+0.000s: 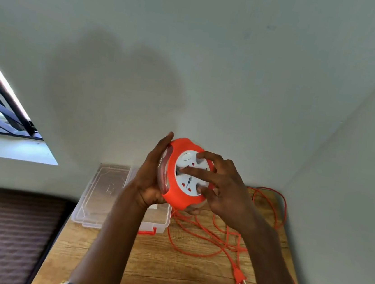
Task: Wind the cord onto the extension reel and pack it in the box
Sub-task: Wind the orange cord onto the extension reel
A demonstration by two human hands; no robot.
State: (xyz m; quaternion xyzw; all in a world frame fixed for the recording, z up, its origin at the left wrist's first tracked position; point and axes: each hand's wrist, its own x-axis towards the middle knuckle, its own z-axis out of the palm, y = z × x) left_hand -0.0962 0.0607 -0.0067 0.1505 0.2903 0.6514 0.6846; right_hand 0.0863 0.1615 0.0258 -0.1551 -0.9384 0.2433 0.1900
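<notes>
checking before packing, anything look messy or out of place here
Yes: the orange cord sprawls in loose tangled loops over the wooden table, its plug near the right edge, not yet wound onto the orange-and-white reel.

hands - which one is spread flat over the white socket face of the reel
The right hand: its fingers lie across the reel face. The left hand only grips the reel's edge.
</notes>
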